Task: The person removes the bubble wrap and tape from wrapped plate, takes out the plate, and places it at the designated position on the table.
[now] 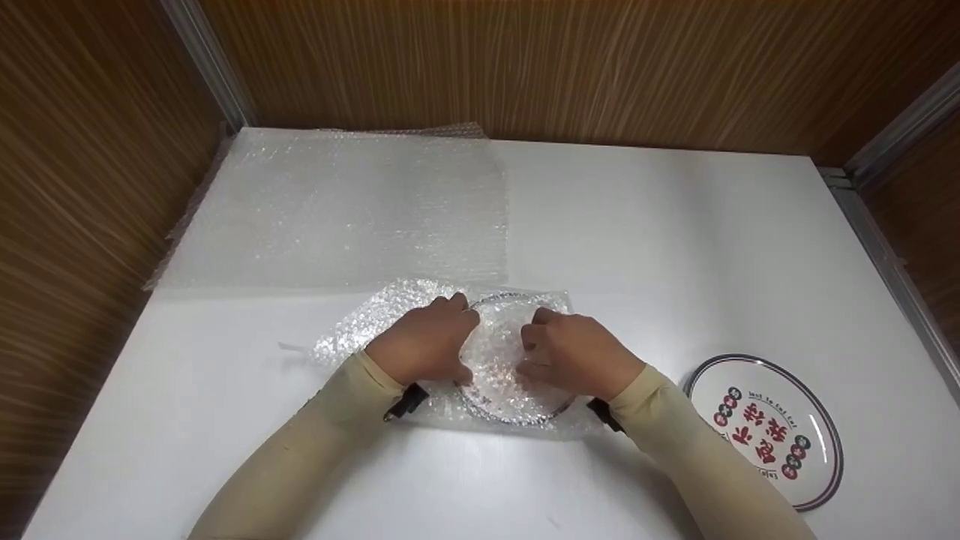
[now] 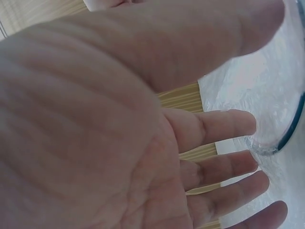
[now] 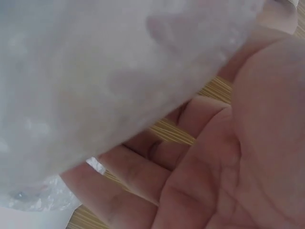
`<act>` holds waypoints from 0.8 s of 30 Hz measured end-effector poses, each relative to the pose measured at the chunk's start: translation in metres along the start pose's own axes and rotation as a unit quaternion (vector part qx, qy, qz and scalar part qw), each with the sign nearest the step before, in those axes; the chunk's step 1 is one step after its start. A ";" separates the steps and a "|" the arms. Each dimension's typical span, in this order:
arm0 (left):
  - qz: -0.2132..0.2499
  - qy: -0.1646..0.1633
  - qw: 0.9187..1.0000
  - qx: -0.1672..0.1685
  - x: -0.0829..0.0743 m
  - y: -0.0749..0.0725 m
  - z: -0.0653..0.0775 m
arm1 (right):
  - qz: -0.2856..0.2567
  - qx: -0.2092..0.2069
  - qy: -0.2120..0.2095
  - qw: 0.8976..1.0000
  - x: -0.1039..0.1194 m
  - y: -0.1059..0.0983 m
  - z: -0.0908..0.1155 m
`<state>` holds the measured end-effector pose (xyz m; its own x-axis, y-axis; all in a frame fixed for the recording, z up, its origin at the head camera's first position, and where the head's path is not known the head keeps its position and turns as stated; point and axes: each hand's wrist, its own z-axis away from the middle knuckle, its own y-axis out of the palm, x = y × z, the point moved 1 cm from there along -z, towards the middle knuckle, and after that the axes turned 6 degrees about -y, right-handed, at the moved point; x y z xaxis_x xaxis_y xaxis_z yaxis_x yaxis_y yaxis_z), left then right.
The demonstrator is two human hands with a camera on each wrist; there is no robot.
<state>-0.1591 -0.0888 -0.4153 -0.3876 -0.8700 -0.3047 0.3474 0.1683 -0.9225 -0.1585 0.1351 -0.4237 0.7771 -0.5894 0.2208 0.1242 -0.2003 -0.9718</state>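
Note:
A round plate [image 1: 481,409] with a dark rim lies at the middle front of the table, its printed face blurred by the bubble wrap [image 1: 367,326] over it. The left hand [image 1: 427,341] rests at the plate's left side. Its fingers and thumb are spread and fairly straight in the left wrist view, with fingertips at the wrap beside the dark rim. On the other side, the right hand [image 1: 581,356] has curled fingers and grips part of the wrap. A raised fold of wrap [image 3: 95,81] covers its thumb in the right wrist view.
A white plate [image 1: 814,409] with red characters and a dark rim lies at the right, partly behind the right forearm. Flat bubble wrap sheets [image 1: 337,210] cover the table's back left. Wood-grain panels [image 1: 525,67] enclose the white table [image 1: 660,225].

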 end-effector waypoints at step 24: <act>-0.004 0.022 1.000 -0.006 0.001 -0.001 0.003 | -0.003 -0.034 0.026 0.999 0.005 -0.001 -0.005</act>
<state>-0.1574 -0.0918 -0.4137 -0.4276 -0.8505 -0.3063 0.3329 0.1668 -0.9281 -0.1577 0.1283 -0.4215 0.7428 -0.6280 0.2319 0.0843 -0.2559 -0.9630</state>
